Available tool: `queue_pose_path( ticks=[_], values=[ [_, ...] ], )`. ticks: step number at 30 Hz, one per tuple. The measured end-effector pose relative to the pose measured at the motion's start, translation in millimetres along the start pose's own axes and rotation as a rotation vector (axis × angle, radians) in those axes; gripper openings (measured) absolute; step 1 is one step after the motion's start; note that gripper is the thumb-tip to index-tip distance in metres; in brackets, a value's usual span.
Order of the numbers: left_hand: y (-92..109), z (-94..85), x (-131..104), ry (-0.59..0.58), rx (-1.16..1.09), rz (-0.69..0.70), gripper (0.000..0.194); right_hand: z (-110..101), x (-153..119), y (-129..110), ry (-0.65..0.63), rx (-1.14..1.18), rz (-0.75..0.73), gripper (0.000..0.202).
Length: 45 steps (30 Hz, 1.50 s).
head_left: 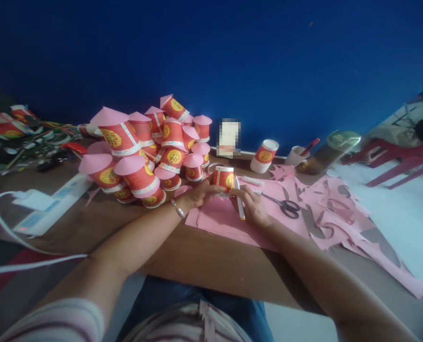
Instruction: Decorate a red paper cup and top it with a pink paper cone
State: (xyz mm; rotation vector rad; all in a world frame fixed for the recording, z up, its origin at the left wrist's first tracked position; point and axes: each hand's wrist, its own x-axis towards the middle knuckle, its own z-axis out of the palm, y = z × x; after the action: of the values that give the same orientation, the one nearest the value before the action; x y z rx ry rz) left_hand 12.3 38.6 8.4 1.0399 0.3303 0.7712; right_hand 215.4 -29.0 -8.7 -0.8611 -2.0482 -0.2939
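My left hand is closed around a small red paper cup with a white rim and a yellow emblem. In my right hand is a slim white tube with an orange end, held like a pen against the cup's right side. Whether it is a marker or a glue pen I cannot tell. Below both hands lie pink paper sheets. Black-handled scissors rest on the paper beside my right hand. To the left stands a pile of red cups with pink cone tops.
A white power strip with a plugged-in cable lies at left. Behind the paper are stacked cups, a white cup with a red pen and a tilted bottle. Pink paper scraps spread right, near a red stool.
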Motion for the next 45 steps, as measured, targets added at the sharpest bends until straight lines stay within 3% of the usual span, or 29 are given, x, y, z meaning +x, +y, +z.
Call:
queue_pose_path(
  ticks=[6,14,19,27,38,45],
  values=[
    [3,3.7,1,-0.013,0.015,0.018,0.054,0,1,1,0.021,-0.017,0.003,0.017],
    [-6,-8.4,2,-0.007,0.033,-0.030,0.045,-5,2,-1,-0.002,-0.009,-0.053,0.020],
    [-5,-5.3,1,0.001,0.054,-0.038,0.039,-6,2,-2,-0.041,-0.002,-0.104,0.023],
    [4,4.9,-1,-0.008,-0.078,-0.038,0.058,-2,3,-2,0.035,-0.010,-0.045,0.023],
    [-2,1.6,-1,-0.014,-0.013,-0.046,0.048,-6,5,-4,-0.005,-0.007,-0.064,0.021],
    [1,6.0,-1,0.010,-0.022,-0.020,0.065,-2,0,1,-0.015,-0.014,-0.036,0.037]
  ],
)
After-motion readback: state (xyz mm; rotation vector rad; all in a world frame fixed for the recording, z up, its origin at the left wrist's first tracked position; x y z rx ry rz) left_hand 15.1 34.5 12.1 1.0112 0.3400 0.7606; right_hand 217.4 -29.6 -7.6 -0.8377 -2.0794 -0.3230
